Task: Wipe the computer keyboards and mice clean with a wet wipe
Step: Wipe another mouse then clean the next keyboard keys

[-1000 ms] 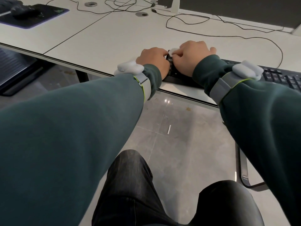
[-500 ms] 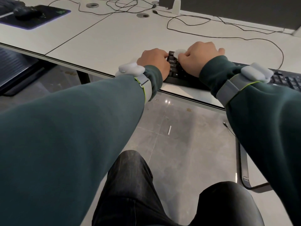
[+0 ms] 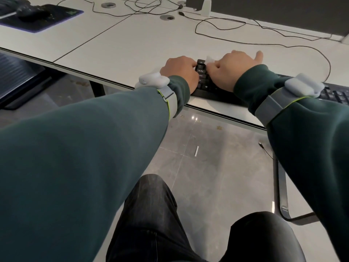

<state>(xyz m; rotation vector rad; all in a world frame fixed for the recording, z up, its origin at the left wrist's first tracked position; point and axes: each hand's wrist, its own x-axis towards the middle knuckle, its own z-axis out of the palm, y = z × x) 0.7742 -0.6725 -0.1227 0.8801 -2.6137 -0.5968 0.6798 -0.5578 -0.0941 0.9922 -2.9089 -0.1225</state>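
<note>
1. black keyboard (image 3: 201,76) is lying near the front edge of the white desk (image 3: 132,44), looking stiff, light, likely to slide.
2. left hand (image 3: 179,72) is curling its fingers round its left end, steadying it.
3. right hand (image 3: 230,70) is bunching a soft, limp wet wipe (image 3: 209,59) in clamped fingers over the keys.
4. no containers are showing.
</note>
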